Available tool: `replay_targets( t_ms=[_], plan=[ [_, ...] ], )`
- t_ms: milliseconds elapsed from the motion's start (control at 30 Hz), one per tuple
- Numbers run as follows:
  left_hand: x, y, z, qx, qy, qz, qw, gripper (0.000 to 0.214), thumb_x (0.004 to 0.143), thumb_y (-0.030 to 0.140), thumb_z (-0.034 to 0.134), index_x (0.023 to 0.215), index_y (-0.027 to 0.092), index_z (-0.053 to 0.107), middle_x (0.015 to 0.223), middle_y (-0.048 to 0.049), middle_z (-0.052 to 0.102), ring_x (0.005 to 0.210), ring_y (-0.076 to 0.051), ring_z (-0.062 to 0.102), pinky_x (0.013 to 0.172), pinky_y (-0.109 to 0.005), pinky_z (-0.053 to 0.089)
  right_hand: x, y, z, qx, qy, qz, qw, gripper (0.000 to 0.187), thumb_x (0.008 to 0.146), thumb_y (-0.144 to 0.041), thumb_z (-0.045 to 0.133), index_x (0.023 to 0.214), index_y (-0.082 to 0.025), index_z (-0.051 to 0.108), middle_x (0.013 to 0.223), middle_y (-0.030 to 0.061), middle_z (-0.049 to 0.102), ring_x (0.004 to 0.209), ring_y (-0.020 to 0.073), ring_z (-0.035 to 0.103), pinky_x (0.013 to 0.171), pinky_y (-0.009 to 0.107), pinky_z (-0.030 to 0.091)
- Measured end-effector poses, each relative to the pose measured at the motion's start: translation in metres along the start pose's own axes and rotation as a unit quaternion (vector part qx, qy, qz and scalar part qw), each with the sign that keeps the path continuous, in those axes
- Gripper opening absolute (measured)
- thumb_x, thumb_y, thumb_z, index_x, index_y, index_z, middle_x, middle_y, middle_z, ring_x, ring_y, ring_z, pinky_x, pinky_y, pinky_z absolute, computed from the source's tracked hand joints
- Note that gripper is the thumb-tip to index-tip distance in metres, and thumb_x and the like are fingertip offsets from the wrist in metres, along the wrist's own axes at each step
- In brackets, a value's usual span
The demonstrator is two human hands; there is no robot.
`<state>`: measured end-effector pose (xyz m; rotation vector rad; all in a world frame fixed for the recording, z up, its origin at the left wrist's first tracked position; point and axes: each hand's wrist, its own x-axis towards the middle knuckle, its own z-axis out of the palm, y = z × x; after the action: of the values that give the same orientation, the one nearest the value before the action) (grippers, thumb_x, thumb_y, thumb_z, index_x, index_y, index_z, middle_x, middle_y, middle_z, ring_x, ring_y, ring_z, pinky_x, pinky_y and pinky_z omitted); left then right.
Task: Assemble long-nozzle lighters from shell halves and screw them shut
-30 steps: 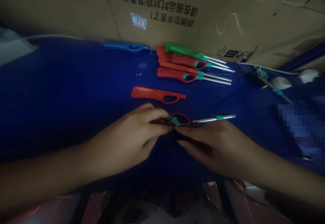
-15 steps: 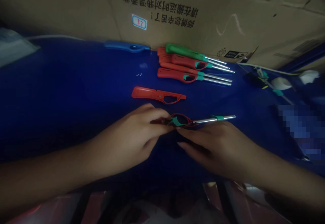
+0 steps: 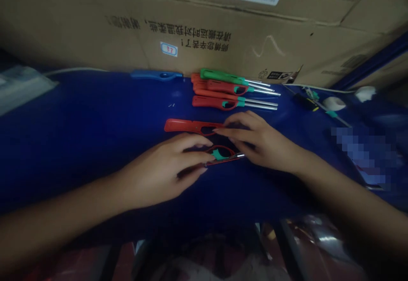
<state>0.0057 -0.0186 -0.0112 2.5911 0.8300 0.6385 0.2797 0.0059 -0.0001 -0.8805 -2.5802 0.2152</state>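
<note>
My left hand (image 3: 170, 166) is closed around the rear of an opened red lighter (image 3: 230, 149), a long-necked kind with a green trigger and a metal tube. Its handle is mostly hidden under my fingers. Just beyond it on the blue table lies a loose red casing half (image 3: 185, 125) with an oval trigger opening. The fingers and thumb of my right hand (image 3: 259, 140) pinch the right end of that casing half. This hand also covers most of the lighter's metal tube.
Several red lighters (image 3: 212, 102) with a green lighter (image 3: 221, 75) on top lie at the back, by a cardboard box (image 3: 134, 43). A blue lighter casing (image 3: 153, 75) sits to their left. At right are a screwdriver (image 3: 304, 101) and a white tape roll (image 3: 334, 103).
My right hand has left the lighter's trigger area and moved up to the loose casing half. My left hand stays on the lighter. The view has tilted up, showing more of the box.
</note>
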Motion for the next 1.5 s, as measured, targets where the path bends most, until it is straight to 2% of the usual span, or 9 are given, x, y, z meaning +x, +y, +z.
replay_targets(
  t_ms=[200, 333, 533, 633, 800, 967, 1167, 1333, 1500],
  plan=[
    [0.011, -0.028, -0.021, 0.075, 0.049, 0.007, 0.996, 0.029, 0.098, 0.020, 0.053, 0.120, 0.022, 0.072, 0.125, -0.0064, 0.068, 0.114, -0.022, 0.063, 0.102, -0.038, 0.051, -0.001, 0.012, 0.007, 0.025, -0.045, 0.020, 0.998, 0.042, 0.096, -0.012, 0.052, 0.133, -0.026, 0.065, 0.140, 0.0109, 0.056, 0.129, 0.0277, 0.051, 0.109, 0.053, 0.043],
    [0.012, -0.040, -0.025, 0.140, 0.012, 0.004, 0.990, 0.029, 0.098, 0.028, 0.056, 0.122, 0.022, 0.072, 0.120, -0.0060, 0.071, 0.112, -0.025, 0.063, 0.100, -0.043, 0.052, -0.001, 0.018, 0.009, 0.065, -0.015, 0.030, 0.997, 0.029, 0.093, -0.016, 0.060, 0.119, -0.023, 0.070, 0.129, 0.0110, 0.060, 0.121, 0.0252, 0.058, 0.106, 0.047, 0.047],
    [0.011, -0.044, -0.019, 0.134, -0.018, 0.005, 0.991, 0.027, 0.101, 0.030, 0.053, 0.118, 0.023, 0.073, 0.121, -0.0050, 0.072, 0.111, -0.022, 0.065, 0.099, -0.040, 0.054, 0.002, 0.019, 0.009, 0.098, 0.022, 0.067, 0.993, 0.003, 0.090, -0.019, 0.065, 0.093, -0.019, 0.066, 0.105, 0.0085, 0.065, 0.099, 0.0203, 0.064, 0.092, 0.038, 0.053],
    [0.010, -0.041, -0.019, 0.145, -0.004, 0.000, 0.989, 0.029, 0.102, 0.027, 0.050, 0.119, 0.020, 0.072, 0.117, -0.0064, 0.074, 0.108, -0.022, 0.069, 0.095, -0.039, 0.057, 0.002, 0.014, 0.011, 0.106, 0.045, 0.104, 0.988, 0.003, 0.092, -0.022, 0.064, 0.094, -0.019, 0.064, 0.094, 0.0053, 0.068, 0.086, 0.0173, 0.064, 0.081, 0.033, 0.054],
    [0.008, -0.028, -0.026, 0.205, 0.085, 0.008, 0.975, 0.034, 0.100, 0.029, 0.054, 0.129, 0.017, 0.067, 0.123, -0.0105, 0.072, 0.110, -0.026, 0.070, 0.095, -0.041, 0.059, 0.003, 0.004, 0.010, 0.197, 0.106, 0.194, 0.955, 0.014, 0.090, -0.031, 0.067, 0.091, -0.017, 0.067, 0.083, 0.0032, 0.071, 0.075, 0.0147, 0.066, 0.071, 0.028, 0.053],
    [0.006, -0.020, -0.030, 0.195, 0.070, 0.051, 0.977, 0.035, 0.100, 0.032, 0.056, 0.129, 0.018, 0.068, 0.118, -0.0099, 0.074, 0.105, -0.025, 0.071, 0.094, -0.041, 0.059, 0.005, -0.001, 0.003, 0.309, 0.084, 0.245, 0.915, 0.026, 0.086, -0.039, 0.071, 0.091, -0.013, 0.072, 0.077, 0.0041, 0.072, 0.067, 0.0133, 0.065, 0.063, 0.025, 0.051],
    [0.005, -0.021, -0.027, 0.161, 0.023, 0.044, 0.986, 0.041, 0.100, 0.048, 0.055, 0.124, 0.018, 0.071, 0.105, -0.0069, 0.076, 0.089, -0.020, 0.073, 0.078, -0.030, 0.057, 0.002, -0.004, -0.002, 0.265, 0.017, 0.176, 0.948, 0.043, 0.086, -0.042, 0.075, 0.118, -0.015, 0.073, 0.088, 0.0041, 0.075, 0.072, 0.0133, 0.064, 0.068, 0.027, 0.052],
    [0.006, -0.013, -0.031, 0.132, -0.003, 0.049, 0.990, 0.031, 0.096, 0.049, 0.061, 0.106, 0.023, 0.076, 0.094, -0.0025, 0.077, 0.081, -0.018, 0.071, 0.076, -0.029, 0.054, 0.000, -0.005, -0.004, 0.195, -0.016, 0.053, 0.979, 0.039, 0.086, -0.035, 0.078, 0.119, -0.016, 0.072, 0.103, 0.0070, 0.074, 0.084, 0.0150, 0.063, 0.077, 0.029, 0.051],
    [0.006, -0.008, -0.033, 0.149, -0.030, 0.038, 0.988, 0.023, 0.093, 0.042, 0.065, 0.103, 0.025, 0.075, 0.090, -0.0001, 0.075, 0.080, -0.018, 0.070, 0.077, -0.031, 0.051, 0.001, -0.006, -0.003, 0.159, -0.008, 0.003, 0.987, 0.035, 0.090, -0.033, 0.074, 0.120, -0.018, 0.071, 0.105, 0.0087, 0.071, 0.097, 0.0191, 0.063, 0.088, 0.035, 0.052]
  ],
)
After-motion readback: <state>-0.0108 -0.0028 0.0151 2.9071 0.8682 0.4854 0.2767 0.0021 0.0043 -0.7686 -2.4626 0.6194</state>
